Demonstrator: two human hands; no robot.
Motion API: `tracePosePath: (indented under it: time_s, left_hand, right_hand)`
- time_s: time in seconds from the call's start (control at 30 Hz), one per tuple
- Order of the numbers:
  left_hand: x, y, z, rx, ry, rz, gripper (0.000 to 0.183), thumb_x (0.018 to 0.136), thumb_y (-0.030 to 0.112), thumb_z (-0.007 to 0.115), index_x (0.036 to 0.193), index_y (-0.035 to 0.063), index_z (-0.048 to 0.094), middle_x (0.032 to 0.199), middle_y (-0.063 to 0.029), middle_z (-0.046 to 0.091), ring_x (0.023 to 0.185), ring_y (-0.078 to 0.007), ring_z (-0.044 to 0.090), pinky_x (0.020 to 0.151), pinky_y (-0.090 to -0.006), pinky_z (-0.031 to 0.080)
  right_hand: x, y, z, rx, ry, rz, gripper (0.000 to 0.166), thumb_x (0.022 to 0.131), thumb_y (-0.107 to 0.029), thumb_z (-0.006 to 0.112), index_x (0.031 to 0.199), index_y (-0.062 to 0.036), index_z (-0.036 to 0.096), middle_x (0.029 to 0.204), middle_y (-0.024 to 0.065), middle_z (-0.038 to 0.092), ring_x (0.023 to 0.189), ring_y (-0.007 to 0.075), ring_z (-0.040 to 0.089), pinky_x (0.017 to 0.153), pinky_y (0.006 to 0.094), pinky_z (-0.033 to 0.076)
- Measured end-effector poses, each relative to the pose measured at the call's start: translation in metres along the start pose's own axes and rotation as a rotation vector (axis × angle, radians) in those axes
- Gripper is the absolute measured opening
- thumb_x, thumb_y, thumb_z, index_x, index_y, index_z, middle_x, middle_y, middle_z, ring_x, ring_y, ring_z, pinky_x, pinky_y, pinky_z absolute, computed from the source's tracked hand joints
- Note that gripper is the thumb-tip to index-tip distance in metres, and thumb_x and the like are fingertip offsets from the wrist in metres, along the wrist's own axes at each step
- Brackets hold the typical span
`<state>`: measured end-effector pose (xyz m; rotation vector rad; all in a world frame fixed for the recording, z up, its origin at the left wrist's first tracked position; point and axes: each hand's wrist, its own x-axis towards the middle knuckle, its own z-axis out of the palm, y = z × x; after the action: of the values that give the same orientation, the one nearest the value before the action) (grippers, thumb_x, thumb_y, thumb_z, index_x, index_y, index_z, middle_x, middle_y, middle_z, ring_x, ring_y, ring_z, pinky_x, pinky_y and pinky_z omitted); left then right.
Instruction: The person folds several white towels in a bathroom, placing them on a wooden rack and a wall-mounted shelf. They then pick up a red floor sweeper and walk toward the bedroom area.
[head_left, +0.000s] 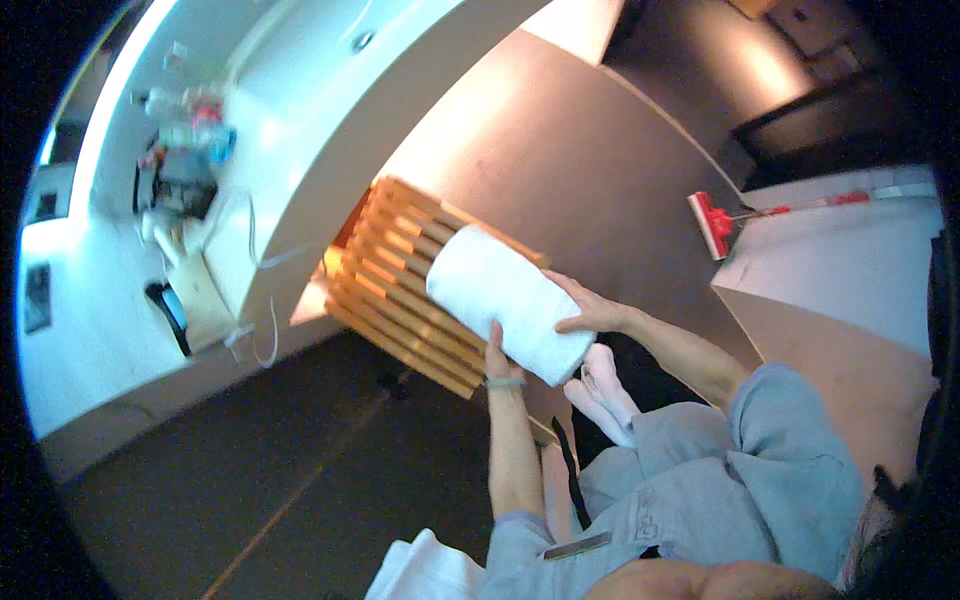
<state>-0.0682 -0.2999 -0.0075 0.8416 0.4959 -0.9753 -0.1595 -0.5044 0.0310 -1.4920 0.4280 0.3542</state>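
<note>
A thick white folded or rolled towel (502, 296) lies between my two hands, over a slatted wooden bench or rack (405, 277). My left hand (501, 362), with a band at its wrist, holds the towel's near left side, thumb on top. My right hand (589, 306) grips the towel's right side near its near end. The fingers beneath the towel are hidden. Just past the towel's near end, my feet in white socks (604, 394) show. At the bottom edge lies more white cloth (427, 570).
A white counter (262, 142) curves along the left, bearing blurred small items, a cable and a light board (201, 300). At the right, a red-headed squeegee or floor mop (712, 225) leans over a pale box-like block (832, 262). A dark floor or mat (300, 450) spreads lower left.
</note>
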Motion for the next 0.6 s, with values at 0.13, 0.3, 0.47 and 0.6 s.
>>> tracePosePath:
  time_s: [0.13,0.3,0.47,0.6]
  left_hand:
    - [-0.065,-0.044,0.106,-0.02,-0.16,0.033,0.079,0.09,0.056,0.053,0.146,0.0072,0.029,0.147,-0.016,0.038,0.132,-0.0364,0.04,0.108,-0.0539,0.035]
    - [-0.134,-0.055,0.229,-0.026,-0.484,0.048,0.094,0.081,0.066,0.059,0.148,0.0099,0.024,0.149,-0.017,0.032,0.133,-0.0373,0.036,0.109,-0.0555,0.034]
    - [-0.18,-0.114,0.359,-0.036,-0.862,-0.063,0.095,0.079,0.072,0.056,0.147,0.0127,0.025,0.144,-0.0191,0.036,0.131,-0.0396,0.038,0.102,-0.0626,0.038]
    - [-0.248,-0.192,0.442,0.367,-1.252,0.202,0.093,0.082,0.07,0.053,0.148,0.0115,0.023,0.148,-0.0172,0.032,0.133,-0.0378,0.035,0.104,-0.06,0.037]
  right_hand:
    - [-0.11,-0.035,-0.063,0.145,0.017,-0.239,0.108,0.071,-0.049,0.078,0.152,-0.0117,0.018,0.148,0.0215,0.025,0.139,0.0348,0.023,0.115,0.0455,0.022]
    - [-0.234,-0.103,-0.104,0.438,0.076,-0.457,0.117,0.059,-0.044,0.089,0.151,-0.0158,0.023,0.147,0.016,0.031,0.138,0.0338,0.029,0.112,0.0535,0.027]
    - [-0.361,-0.105,-0.138,0.402,0.448,-0.901,0.121,0.063,-0.032,0.089,0.153,-0.0189,0.008,0.149,0.0145,0.026,0.139,0.0318,0.028,0.112,0.053,0.029]
    - [-0.508,-0.136,-0.128,0.321,0.726,-1.054,0.138,0.059,-0.032,0.092,0.152,-0.0251,-0.009,0.156,0.0078,0.012,0.144,0.0257,0.014,0.116,0.0481,0.017]
